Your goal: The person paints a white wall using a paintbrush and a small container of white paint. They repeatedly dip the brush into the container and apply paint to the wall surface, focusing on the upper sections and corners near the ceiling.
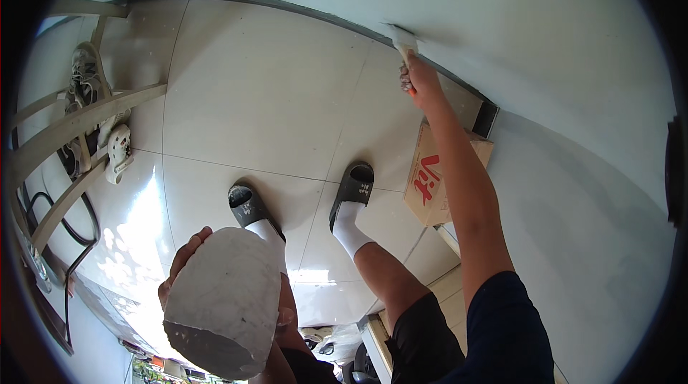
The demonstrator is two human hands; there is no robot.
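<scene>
My right hand grips the handle of a putty knife, whose wide blade lies against the lower part of the pale wall, just above the dark skirting. White residue coats the fingers. At the lower left, my left hand holds a rounded container by its sides. White material fills or covers most of its top, with a greyer area towards the near edge; its inside depth cannot be told.
A printed cardboard box stands by the wall corner, below my right arm. At the left is a wooden rack with shoes and a black cable. My feet, in black slides, stand on the tiled floor.
</scene>
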